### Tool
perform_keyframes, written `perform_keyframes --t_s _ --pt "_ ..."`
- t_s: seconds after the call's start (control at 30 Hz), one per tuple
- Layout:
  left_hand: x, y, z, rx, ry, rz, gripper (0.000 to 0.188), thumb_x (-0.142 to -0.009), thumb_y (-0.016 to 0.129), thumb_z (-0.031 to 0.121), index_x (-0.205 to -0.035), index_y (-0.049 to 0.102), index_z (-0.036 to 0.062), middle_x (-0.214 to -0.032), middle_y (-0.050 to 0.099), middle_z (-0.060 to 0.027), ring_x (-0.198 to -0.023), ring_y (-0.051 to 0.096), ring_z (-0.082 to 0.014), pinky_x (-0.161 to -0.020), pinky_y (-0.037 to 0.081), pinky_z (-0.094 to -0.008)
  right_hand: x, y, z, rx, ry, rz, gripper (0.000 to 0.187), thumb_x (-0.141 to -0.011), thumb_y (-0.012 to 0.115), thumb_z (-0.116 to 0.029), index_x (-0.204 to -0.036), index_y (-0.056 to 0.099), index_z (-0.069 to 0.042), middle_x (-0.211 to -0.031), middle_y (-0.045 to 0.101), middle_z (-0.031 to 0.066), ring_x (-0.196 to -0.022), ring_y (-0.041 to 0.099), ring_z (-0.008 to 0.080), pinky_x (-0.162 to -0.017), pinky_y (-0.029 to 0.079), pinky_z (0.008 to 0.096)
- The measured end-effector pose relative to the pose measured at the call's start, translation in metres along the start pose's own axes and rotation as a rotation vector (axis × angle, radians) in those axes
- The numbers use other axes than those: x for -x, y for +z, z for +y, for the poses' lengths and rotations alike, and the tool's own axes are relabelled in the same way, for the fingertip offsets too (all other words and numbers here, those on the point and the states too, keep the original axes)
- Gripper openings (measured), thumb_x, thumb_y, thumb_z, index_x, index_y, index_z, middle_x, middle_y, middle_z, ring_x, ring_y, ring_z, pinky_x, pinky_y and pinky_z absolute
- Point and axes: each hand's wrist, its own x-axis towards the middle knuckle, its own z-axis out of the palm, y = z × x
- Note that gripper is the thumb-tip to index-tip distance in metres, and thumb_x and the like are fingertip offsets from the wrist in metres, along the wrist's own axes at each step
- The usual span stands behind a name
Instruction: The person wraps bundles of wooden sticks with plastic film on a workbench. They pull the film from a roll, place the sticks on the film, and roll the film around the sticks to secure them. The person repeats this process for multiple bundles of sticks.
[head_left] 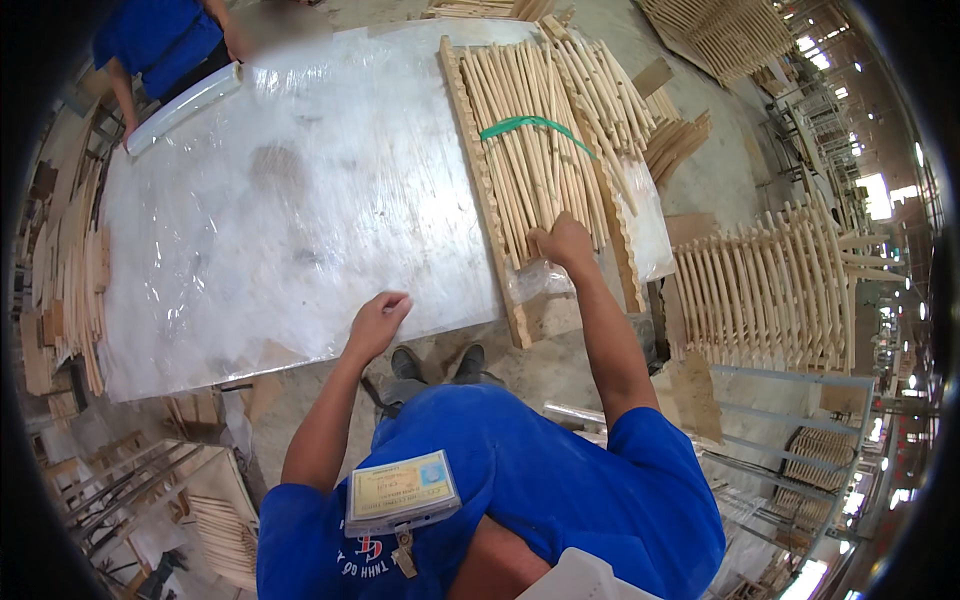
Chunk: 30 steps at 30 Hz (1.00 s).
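My right hand is closed at the near ends of a bundle of slim wooden sticks; its fingers hide whatever they grip. A green band crosses the bundle. The sticks lie lengthwise between two notched wooden rails, whose near ends stick out past the table edge. Clear plastic film shows below the stick ends, close to my right wrist. My left hand hovers by the table's near edge, fingers curled together, with nothing visible in them. It is well to the left of the sticks.
A film-covered table spreads before me. At its far left, a co-worker in blue has hands near a roll of clear film. More loose sticks lie right of the bundle. Stacked wooden racks stand to the right.
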Motion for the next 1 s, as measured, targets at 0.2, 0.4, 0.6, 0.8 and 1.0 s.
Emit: perform_keyframes --t_s 0.2,0.4,0.6,0.8,1.0 --pt "-0.087 0.081 0.112 0.611 -0.137 -0.356 0.049 -0.11 0.064 0.045 -0.128 0.069 0.0 -0.118 0.074 -0.0098 -0.101 0.072 -0.0175 -0.09 0.06 -0.0328 0.023 -0.022 0.047 -0.862 0.16 -0.529 0.025 -0.096 0.076 -0.027 -0.09 0.071 -0.003 -0.081 0.074 0.0094 -0.064 0.071 0.0194 -0.057 0.057 0.0342" --pt "-0.118 0.171 0.176 0.667 -0.32 -0.512 0.049 -0.104 0.073 0.044 -0.124 0.069 -0.0007 -0.115 0.072 -0.0113 -0.105 0.074 -0.0207 -0.084 0.065 -0.0365 0.132 -0.003 0.051 -0.838 0.167 -0.502 0.035 -0.103 0.074 -0.037 -0.104 0.064 -0.004 -0.081 0.07 0.0062 -0.061 0.068 0.0144 -0.056 0.053 0.03" --pt "-0.116 0.185 0.15 0.945 -0.404 -0.511 0.049 -0.104 0.074 0.034 -0.136 0.065 -0.0027 -0.122 0.072 -0.0178 -0.112 0.075 -0.0296 -0.093 0.066 -0.0428 0.148 -0.023 0.066 -1.148 0.09 -0.664 0.045 -0.108 0.067 -0.044 -0.121 0.069 -0.002 -0.099 0.075 0.0089 -0.081 0.073 0.0148 -0.071 0.057 0.0295" --pt "-0.099 0.152 0.13 0.986 -0.393 -0.447 0.048 -0.113 0.059 0.033 -0.146 0.058 -0.0024 -0.121 0.071 -0.0161 -0.113 0.073 -0.0272 -0.099 0.064 -0.044 0.065 -0.01 0.072 -0.632 -0.16 0.102 0.05 -0.098 0.076 -0.044 -0.119 0.07 0.001 -0.097 0.079 0.021 -0.085 0.077 0.0346 -0.078 0.059 0.0438" --pt "-0.103 0.159 0.141 0.845 -0.402 -0.379 0.044 -0.109 0.067 0.032 -0.137 0.062 -0.0012 -0.113 0.073 -0.0116 -0.094 0.073 -0.0209 -0.085 0.066 -0.0368 0.013 -0.009 0.067 -0.243 -0.298 -0.003 0.054 -0.088 0.084 -0.045 -0.097 0.062 0.004 -0.085 0.075 0.0221 -0.079 0.075 0.0393 -0.072 0.058 0.0472"
